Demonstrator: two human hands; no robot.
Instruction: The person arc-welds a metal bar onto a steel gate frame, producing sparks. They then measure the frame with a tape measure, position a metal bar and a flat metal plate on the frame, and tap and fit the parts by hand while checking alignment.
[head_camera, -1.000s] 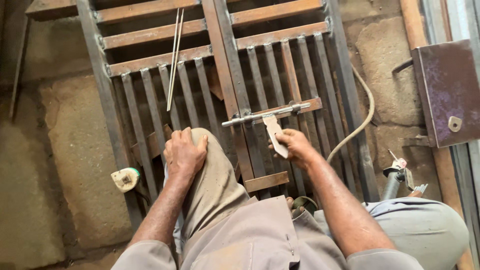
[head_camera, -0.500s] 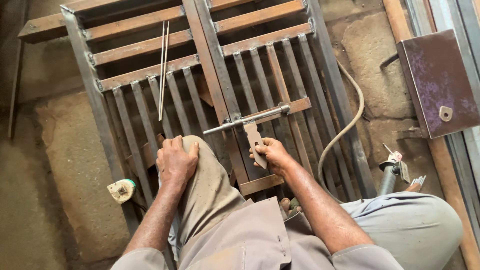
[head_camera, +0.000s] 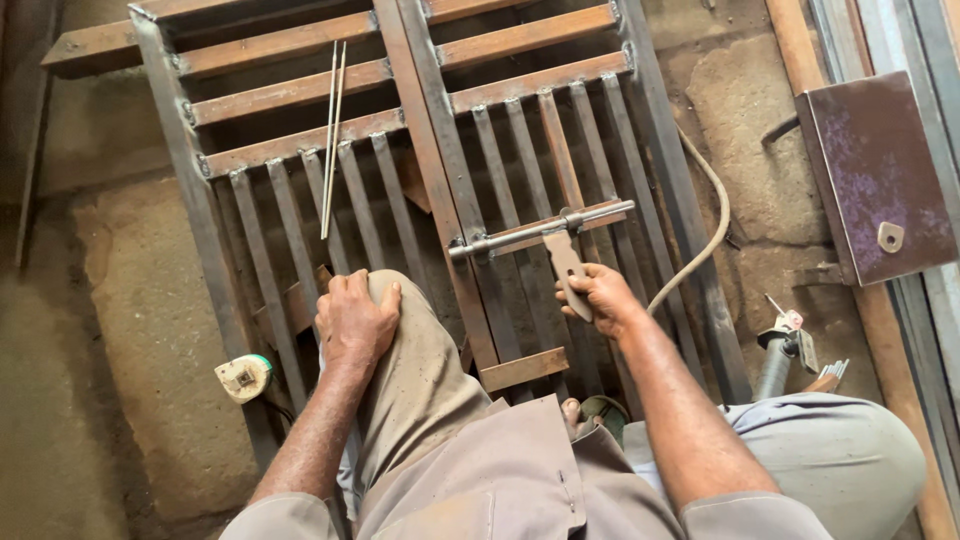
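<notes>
A rusty steel gate frame (head_camera: 420, 130) with flat bars lies on the ground in front of me. Across its middle runs a sliding bolt latch (head_camera: 540, 228) with a flat handle (head_camera: 568, 262) hanging down. My right hand (head_camera: 598, 298) grips the lower end of that handle. My left hand (head_camera: 352, 320) rests flat on my left knee, over the bars, holding nothing. Two thin welding rods (head_camera: 333, 130) lie on the upper left bars.
A small tape measure (head_camera: 243, 377) sits on the concrete at the gate's left edge. A cable (head_camera: 700, 240) curves along the right side towards a tool (head_camera: 780, 350) by my right leg. A rusty metal plate (head_camera: 880, 180) lies at the right.
The view has shifted slightly, so the gate sits lower and more to the left. My right hand stays on the latch handle and my left hand stays on my knee.
</notes>
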